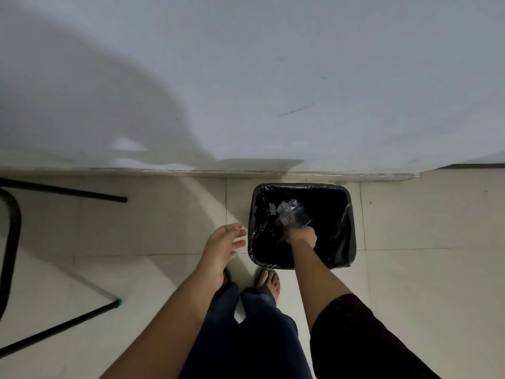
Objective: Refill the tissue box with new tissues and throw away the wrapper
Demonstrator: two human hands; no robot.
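A black bin (351,233) lined with a black bag stands on the tiled floor against the wall. My right hand (302,236) reaches down into its mouth, shut on a crumpled clear plastic wrapper (292,214) that sits inside the opening. My left hand (225,246) hovers just left of the bin's rim, holding nothing, with its fingers spread. The tissue box is not in view.
Black metal chair legs (62,191) cross the floor at the left, and one with a green tip (116,304) lies nearer me. A white wall rises behind the bin. My feet (269,280) stand directly before the bin.
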